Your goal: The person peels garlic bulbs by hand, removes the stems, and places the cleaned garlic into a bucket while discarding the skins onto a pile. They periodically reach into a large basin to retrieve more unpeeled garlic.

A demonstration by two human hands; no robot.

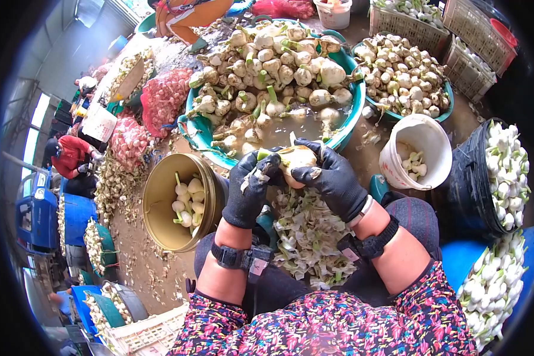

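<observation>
Both of my hands wear black gloves and are closed on one garlic bulb (298, 159) with a stub of green stem pointing left. My left hand (250, 185) grips the stem end, and a scrap of pale peel clings to its fingers. My right hand (336, 178) pinches the round end from the right. The bulb is held just over the near rim of a teal tub (353, 121) of unpeeled bulbs and murky water. Under my hands, a pile of peeled skins (311, 237) lies between my knees.
A tan bucket (150, 199) with peeled bulbs stands at left. On the right are a white bucket (391, 157) with a few bulbs and a black tub (469, 184) full of white ones. Behind it sits another tub of bulbs (400, 74). A co-worker in red (71, 155) is at far left.
</observation>
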